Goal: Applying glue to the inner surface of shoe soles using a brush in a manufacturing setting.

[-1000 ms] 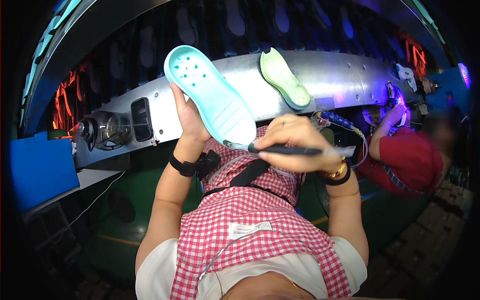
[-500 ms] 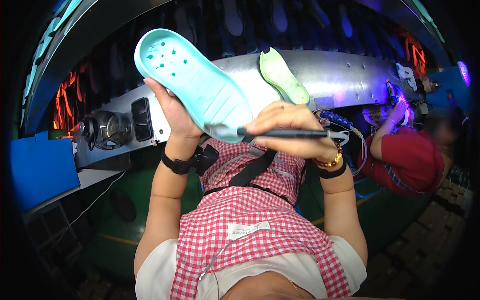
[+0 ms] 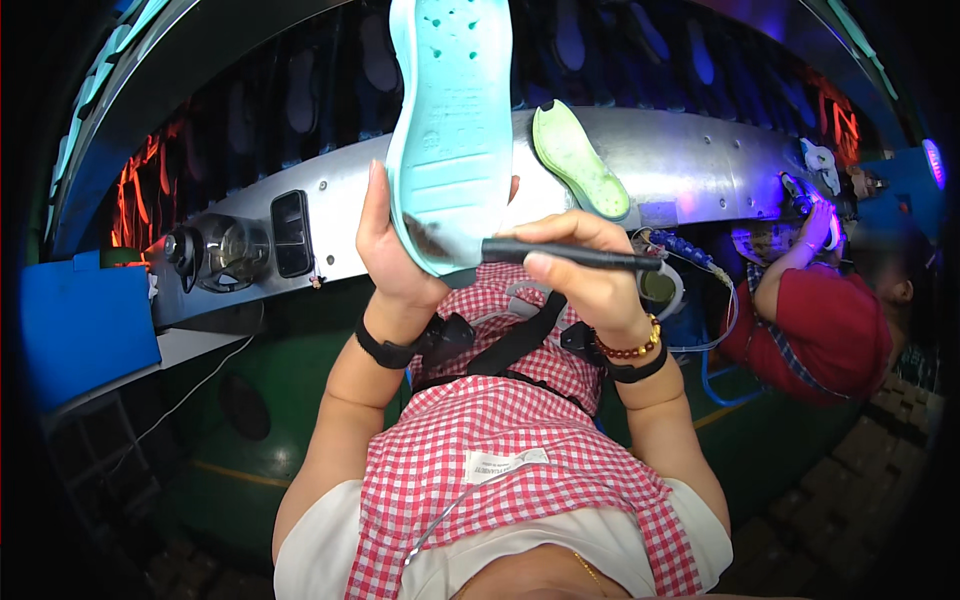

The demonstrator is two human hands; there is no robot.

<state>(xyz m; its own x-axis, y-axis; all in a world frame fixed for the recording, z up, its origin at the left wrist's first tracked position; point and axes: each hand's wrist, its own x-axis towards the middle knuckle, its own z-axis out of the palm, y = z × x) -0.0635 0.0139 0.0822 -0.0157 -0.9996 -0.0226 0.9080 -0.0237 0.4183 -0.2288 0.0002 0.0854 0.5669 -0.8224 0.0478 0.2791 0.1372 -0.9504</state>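
Held upright before me is a turquoise shoe sole (image 3: 455, 150), with small holes near its far end and ridges across its middle. My left hand (image 3: 395, 250) is closed round its near end from the left and beneath. In my right hand (image 3: 585, 255) is a black-handled brush (image 3: 570, 254), gripped between thumb and fingers. Its blurred dark bristles lie over the inner face at the sole's near end. Beyond my right hand, a light green shoe sole (image 3: 578, 160) lies on the metal bench (image 3: 680, 165).
On the bench's left stand a clear jug (image 3: 225, 258) with a dark lid and a black tray (image 3: 291, 235). A blue box (image 3: 85, 335) sits at far left. To the right, a co-worker in a red shirt (image 3: 830, 325) handles something under violet light. Dark soles line the back.
The turquoise sole has turned from leaning left to nearly upright and moved right and farther up. My right hand with the brush has turned, its back less toward the view.
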